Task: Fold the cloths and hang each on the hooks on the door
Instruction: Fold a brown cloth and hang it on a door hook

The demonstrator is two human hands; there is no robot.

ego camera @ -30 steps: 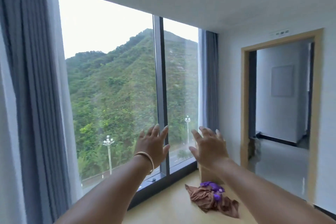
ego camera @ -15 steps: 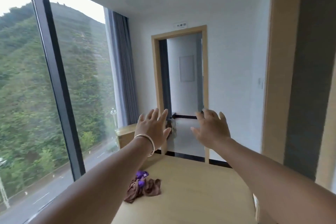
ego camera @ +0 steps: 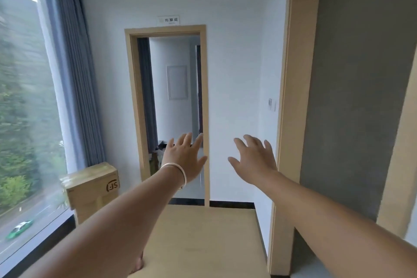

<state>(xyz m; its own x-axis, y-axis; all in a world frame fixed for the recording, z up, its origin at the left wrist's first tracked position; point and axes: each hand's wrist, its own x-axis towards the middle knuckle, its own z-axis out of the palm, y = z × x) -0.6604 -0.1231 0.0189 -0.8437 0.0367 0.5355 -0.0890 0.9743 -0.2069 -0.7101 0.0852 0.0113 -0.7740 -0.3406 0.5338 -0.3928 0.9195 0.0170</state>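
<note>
Both my arms are stretched forward over a light wooden table (ego camera: pixel 203 244). My left hand (ego camera: pixel 184 158), with a thin bangle on the wrist, is held up with fingers spread and holds nothing. My right hand (ego camera: pixel 253 160) is also raised with fingers spread and empty. A small brown bit of cloth (ego camera: pixel 137 266) peeks out from under my left forearm at the table's near left; the rest of it is hidden. No hooks or door leaf are visible.
An open doorway (ego camera: pixel 173 108) with a wooden frame lies straight ahead beyond the table. A wider wooden-framed opening (ego camera: pixel 293 119) stands at the right. A cardboard box (ego camera: pixel 92 189) sits by the window (ego camera: pixel 22 119) and grey curtain (ego camera: pixel 74 74) at left.
My view has swung right, from the window to the doorway and the right opening. The brown and purple cloth has slid almost out of sight under my left arm. Both hands stay raised and empty.
</note>
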